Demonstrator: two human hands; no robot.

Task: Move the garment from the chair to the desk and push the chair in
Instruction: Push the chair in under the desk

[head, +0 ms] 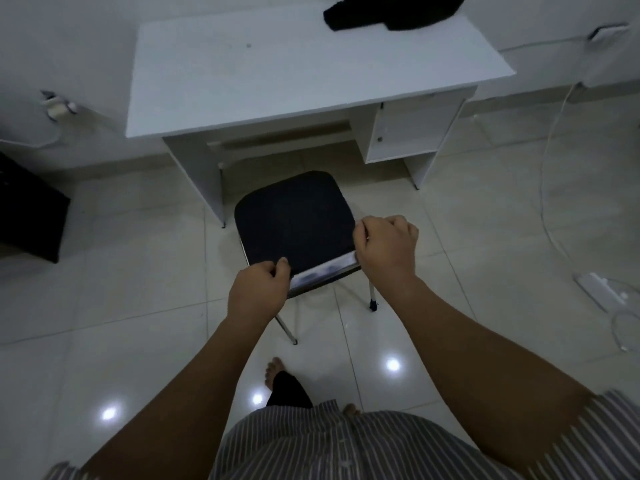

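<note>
A black garment (391, 12) lies crumpled on the far right corner of the white desk (277, 77). The chair (294, 223), with a black padded seat and metal legs, stands on the tiled floor in front of the desk's knee space, its front edge near the desk. My left hand (258, 292) grips the left end of the chair's backrest top. My right hand (386, 251) grips the right end of the same backrest. The seat is bare.
A black box-like object (27, 209) sits on the floor at the left. White cables and a power strip (602, 289) lie on the floor at the right. The desk has a small cabinet (408, 133) on its right side. My feet are below the chair.
</note>
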